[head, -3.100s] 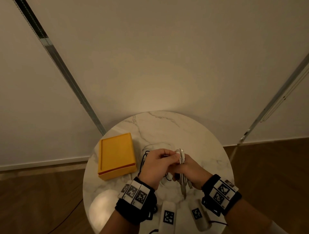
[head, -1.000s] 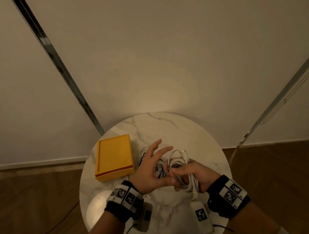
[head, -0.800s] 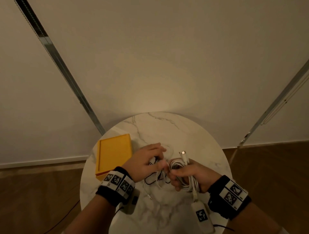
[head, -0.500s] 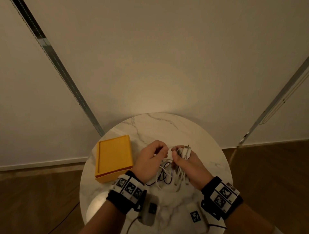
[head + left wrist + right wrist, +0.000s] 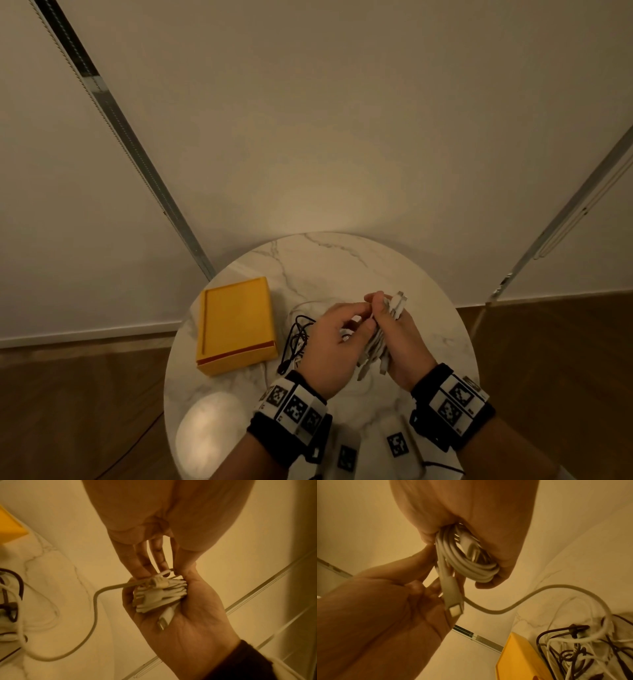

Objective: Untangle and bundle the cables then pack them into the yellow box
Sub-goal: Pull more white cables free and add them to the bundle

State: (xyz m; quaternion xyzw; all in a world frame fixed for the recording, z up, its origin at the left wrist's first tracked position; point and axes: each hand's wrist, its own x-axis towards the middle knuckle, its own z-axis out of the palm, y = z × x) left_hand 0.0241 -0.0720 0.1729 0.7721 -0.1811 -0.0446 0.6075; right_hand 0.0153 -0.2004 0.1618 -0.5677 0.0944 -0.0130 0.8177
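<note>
Above the round marble table both hands meet over a coiled white cable. My right hand grips the coil in its palm, one plug lying along the palm. My left hand pinches the cable's loose strand at the coil; another plug lies across its fingers. The cable's tail runs down to a tangle of black and white cables on the table. The yellow box lies closed, left of the tangle.
The tangle sits right beside the yellow box's edge. The table's far half shows bare marble. A light wall with metal rails stands behind, with wooden floor around the table.
A second ago my left hand was spread open, then dipped to the tangle. It has come back to the coil and pinches the strand. The right hand kept its hold, turning the coil upright.
</note>
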